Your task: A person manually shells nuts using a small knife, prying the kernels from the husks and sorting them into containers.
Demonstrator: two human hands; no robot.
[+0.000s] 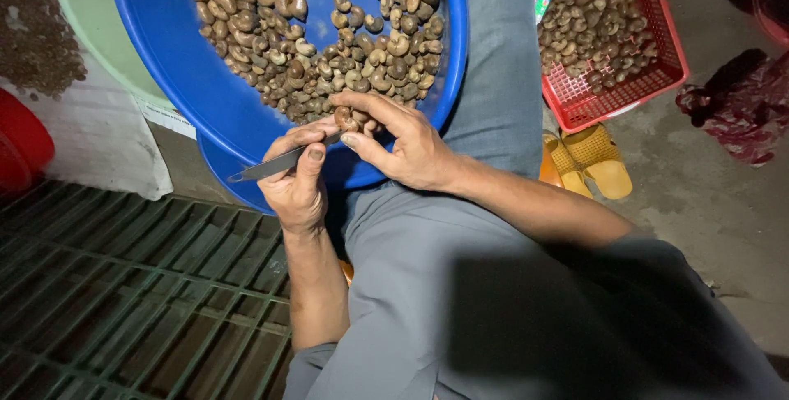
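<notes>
Peeling step judged in hand: clasped small knife [271,167] in closed left hand [297,182]; pinched cashew [345,118] between right hand [403,145] fingertips, over blue basin [189,79]. Called for shallow, steady blade pressure.

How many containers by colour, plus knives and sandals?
Blue basins: 1
Green basins: 1
Red baskets: 1
Knives, in left hand: 1
Yellow sandals: 2
Total: 6
Right hand pinches a cashew; the loose cashews are too many to count.
</notes>
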